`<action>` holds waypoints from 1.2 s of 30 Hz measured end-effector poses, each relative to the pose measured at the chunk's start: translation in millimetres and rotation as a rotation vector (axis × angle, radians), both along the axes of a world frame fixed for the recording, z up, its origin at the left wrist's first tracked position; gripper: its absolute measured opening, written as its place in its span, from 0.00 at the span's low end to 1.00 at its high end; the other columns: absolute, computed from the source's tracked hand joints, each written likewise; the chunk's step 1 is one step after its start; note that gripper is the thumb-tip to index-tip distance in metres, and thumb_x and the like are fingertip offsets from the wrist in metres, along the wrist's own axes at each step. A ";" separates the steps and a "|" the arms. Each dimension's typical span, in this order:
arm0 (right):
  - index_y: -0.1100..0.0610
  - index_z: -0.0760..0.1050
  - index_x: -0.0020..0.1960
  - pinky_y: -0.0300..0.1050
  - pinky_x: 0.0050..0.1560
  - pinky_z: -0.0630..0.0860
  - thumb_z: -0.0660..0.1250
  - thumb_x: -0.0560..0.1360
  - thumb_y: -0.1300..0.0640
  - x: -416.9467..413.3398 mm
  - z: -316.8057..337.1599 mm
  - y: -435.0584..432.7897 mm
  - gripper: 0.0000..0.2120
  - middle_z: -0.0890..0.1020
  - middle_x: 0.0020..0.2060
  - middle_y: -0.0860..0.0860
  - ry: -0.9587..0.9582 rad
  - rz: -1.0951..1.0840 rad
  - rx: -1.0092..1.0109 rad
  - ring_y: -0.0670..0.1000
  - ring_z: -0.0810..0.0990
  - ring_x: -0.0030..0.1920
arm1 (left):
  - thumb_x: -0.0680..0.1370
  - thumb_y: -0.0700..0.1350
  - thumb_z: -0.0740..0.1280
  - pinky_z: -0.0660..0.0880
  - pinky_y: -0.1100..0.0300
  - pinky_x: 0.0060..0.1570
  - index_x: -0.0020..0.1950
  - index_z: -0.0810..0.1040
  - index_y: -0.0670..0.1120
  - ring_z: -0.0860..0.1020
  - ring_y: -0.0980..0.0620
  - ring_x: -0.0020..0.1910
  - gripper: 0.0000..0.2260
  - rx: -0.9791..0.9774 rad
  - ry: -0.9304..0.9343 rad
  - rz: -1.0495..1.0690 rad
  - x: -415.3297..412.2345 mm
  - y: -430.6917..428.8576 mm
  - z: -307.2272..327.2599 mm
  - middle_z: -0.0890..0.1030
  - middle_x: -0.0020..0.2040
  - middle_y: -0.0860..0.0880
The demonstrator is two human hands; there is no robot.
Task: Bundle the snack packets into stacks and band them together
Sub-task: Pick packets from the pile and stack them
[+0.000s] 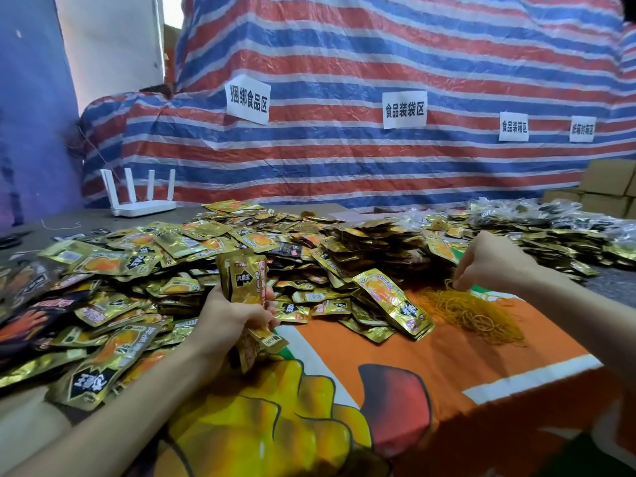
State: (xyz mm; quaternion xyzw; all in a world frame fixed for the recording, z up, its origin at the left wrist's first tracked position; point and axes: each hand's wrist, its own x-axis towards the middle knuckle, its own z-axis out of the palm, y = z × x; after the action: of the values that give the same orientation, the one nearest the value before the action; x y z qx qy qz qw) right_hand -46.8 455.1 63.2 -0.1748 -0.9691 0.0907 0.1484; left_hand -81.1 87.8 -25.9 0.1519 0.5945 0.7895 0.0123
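My left hand point(230, 316) grips a stack of gold snack packets point(246, 280), held upright above the orange printed sheet point(447, 352). To the right, my right hand point(488, 261) reaches down with curled fingers and pinches at a rubber band on the near edge of a heap of yellow rubber bands point(471, 313). A large loose pile of gold packets point(179, 263) covers the table to the left and behind. A few gold packets point(395, 302) lie flat between my hands.
A white router point(142, 197) with four antennas stands at the back left. A striped tarp point(344, 98) with paper signs hangs behind the table. More packets and dark bundles point(550, 222) lie at the far right, with cardboard boxes point(605, 187) beyond.
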 end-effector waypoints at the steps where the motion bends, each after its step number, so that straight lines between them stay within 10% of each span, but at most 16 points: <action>1: 0.52 0.87 0.36 0.53 0.45 0.84 0.80 0.67 0.61 -1.6 0.1 0.5 0.05 0.86 0.34 0.49 0.010 0.004 -0.010 0.52 0.84 0.39 | 0.65 0.23 0.68 0.78 0.50 0.41 0.46 0.79 0.36 0.77 0.39 0.41 0.14 -0.001 -0.002 0.002 -0.1 -0.1 0.2 0.78 0.37 0.40; 23: 0.47 0.84 0.37 0.45 0.36 0.77 0.77 0.73 0.50 -5.4 -5.4 -12.2 0.07 0.85 0.33 0.47 0.175 0.004 0.024 0.47 0.82 0.33 | 0.68 0.21 0.65 0.78 0.51 0.39 0.48 0.79 0.35 0.77 0.42 0.38 0.14 0.026 -0.047 -0.017 3.1 0.0 5.2 0.77 0.39 0.39; 36: 0.47 0.87 0.35 0.29 0.34 0.73 0.81 0.67 0.51 -48.0 -31.5 -222.5 0.05 0.86 0.34 0.43 0.275 0.767 -0.831 0.37 0.83 0.39 | 0.62 0.35 0.69 0.80 0.46 0.39 0.49 0.82 0.34 0.82 0.42 0.36 0.17 0.066 -0.295 -0.025 -0.1 -25.9 26.1 0.82 0.40 0.39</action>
State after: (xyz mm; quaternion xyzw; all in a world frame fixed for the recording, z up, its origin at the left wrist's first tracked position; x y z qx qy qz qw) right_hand -94.8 232.6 31.7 0.1583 -0.8181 0.5326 0.1486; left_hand -81.2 61.9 0.2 0.0417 0.5580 0.8222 0.1043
